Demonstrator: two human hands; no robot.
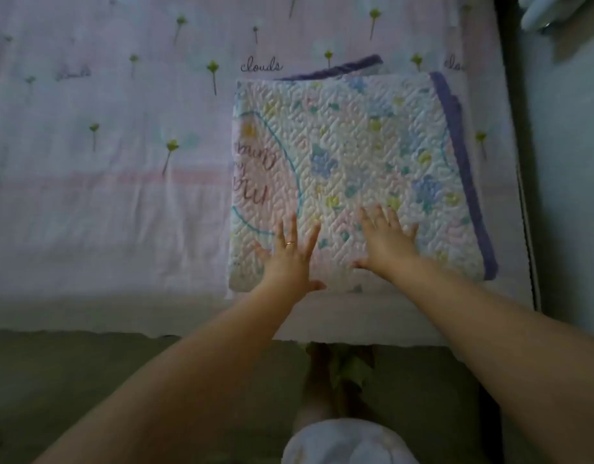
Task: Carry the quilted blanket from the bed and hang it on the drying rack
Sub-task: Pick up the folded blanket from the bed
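Observation:
The quilted blanket [356,152] lies folded into a thick square on the right part of the bed, white with blue and yellow flowers and a purple edge on its right side. My left hand [289,259] rests flat on its near left part, fingers spread, a ring on one finger. On the blanket's near middle my right hand [387,244] lies flat too, fingers apart. Neither hand grips the fabric. No drying rack is in view.
The bed [105,195] is covered by a pale pink sheet printed with small green flowers and the word "clouds". Its near edge runs across the frame above a dark greenish floor [88,380]. A dark bed frame edge [510,95] stands at the right.

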